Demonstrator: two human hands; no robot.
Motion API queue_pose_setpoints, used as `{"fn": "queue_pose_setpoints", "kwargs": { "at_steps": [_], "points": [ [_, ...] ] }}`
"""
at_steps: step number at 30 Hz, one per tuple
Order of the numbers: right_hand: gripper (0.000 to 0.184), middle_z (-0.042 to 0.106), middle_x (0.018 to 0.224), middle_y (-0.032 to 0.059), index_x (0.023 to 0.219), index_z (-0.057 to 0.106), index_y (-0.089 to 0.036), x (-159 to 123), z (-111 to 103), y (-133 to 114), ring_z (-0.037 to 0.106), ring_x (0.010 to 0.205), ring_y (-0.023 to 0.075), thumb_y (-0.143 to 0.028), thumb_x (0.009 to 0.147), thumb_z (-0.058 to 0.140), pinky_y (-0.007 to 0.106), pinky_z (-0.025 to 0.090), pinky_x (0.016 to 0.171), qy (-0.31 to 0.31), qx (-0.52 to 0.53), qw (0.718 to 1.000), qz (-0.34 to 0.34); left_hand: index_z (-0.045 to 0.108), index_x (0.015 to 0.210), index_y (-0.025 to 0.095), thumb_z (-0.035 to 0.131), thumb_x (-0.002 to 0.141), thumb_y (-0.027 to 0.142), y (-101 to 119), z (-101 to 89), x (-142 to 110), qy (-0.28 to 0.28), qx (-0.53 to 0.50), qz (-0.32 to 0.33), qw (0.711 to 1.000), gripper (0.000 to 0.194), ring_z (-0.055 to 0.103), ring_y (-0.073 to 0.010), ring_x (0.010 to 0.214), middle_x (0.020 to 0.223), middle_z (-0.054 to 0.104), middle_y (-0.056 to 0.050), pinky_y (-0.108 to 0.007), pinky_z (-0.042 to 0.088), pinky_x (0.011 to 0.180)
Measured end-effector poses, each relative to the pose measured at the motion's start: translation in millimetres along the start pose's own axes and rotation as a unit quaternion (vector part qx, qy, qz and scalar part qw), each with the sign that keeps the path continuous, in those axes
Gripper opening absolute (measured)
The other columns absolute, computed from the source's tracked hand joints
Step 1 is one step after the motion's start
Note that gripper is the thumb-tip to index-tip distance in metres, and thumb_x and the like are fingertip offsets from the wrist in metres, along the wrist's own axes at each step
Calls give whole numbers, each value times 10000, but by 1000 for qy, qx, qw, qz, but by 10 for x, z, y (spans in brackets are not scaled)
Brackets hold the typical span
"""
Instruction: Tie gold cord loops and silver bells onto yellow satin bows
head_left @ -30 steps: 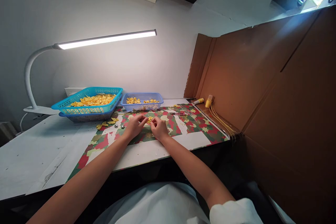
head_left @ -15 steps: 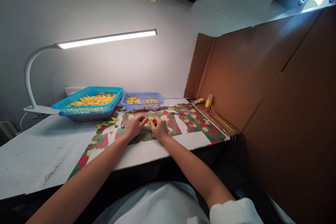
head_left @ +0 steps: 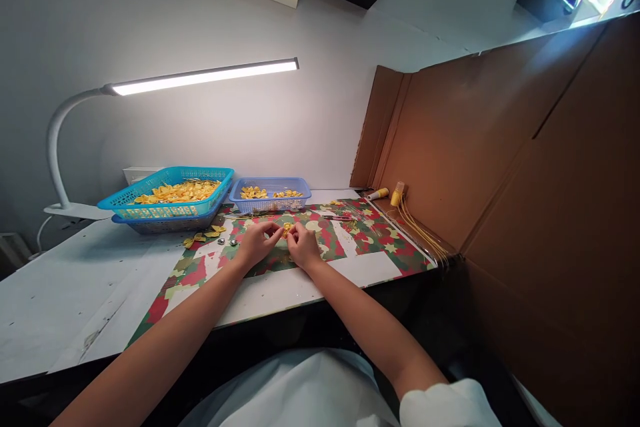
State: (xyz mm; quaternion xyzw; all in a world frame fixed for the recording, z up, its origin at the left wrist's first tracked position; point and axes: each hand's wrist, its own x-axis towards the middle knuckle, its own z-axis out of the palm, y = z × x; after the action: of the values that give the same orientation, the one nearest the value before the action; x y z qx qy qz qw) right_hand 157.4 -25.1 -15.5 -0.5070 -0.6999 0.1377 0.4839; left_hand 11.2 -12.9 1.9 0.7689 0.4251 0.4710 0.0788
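My left hand (head_left: 257, 242) and my right hand (head_left: 301, 245) rest close together on a red, green and white patterned mat (head_left: 350, 240). Both pinch a small yellow piece (head_left: 287, 229) between their fingertips, held just above the mat. The fingers of both hands are curled and closed on it. Its exact shape is too small to make out.
A turquoise basket (head_left: 170, 203) and a smaller blue basket (head_left: 270, 193), both with several yellow pieces, stand behind the mat. Loose yellow bows (head_left: 203, 236) lie left. Yellow strands (head_left: 423, 230) and a spool (head_left: 397, 195) lie by the cardboard wall (head_left: 500, 147). A desk lamp (head_left: 200, 77) hangs overhead.
Both hands stay in place with only slight finger movement on the yellow piece. The view has shifted very slightly.
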Motion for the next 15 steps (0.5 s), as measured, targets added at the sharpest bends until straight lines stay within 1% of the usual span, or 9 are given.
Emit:
{"fn": "queue_pose_setpoints", "kwargs": {
  "at_steps": [3,8,12,15],
  "points": [
    [104,575,595,-23,703,475,-223,-2,5,12,542,563,150,-201,804,491,246,380,588,-4,18,1000,-13,624,620,192,539,789,339,31,-20,1,20,2,-4,1000,239,517,-123,478,532,626,12,-236,396,507],
    [94,576,624,-21,737,479,-228,-15,-5,18,531,564,151,-252,827,463,249,383,582,-4,50,998,-45,599,623,198,545,751,281,68,-41,-4,18,-20,1,1000,161,516,-117,485,537,607,26,-225,397,491],
    [85,557,592,-36,778,477,-233,-27,-14,23,529,538,145,-271,846,442,243,396,569,-19,102,993,-57,598,635,198,554,736,264,111,-52,-8,35,-35,23,999,128,527,-119,513,566,616,20,-222,397,486],
    [74,583,612,-39,803,472,-235,-31,-9,35,541,528,135,-273,856,437,240,420,575,-32,139,988,-64,599,647,195,560,736,251,135,-64,-11,49,-36,47,997,112,526,-117,518,573,616,17,-228,404,500]
  ]
}}
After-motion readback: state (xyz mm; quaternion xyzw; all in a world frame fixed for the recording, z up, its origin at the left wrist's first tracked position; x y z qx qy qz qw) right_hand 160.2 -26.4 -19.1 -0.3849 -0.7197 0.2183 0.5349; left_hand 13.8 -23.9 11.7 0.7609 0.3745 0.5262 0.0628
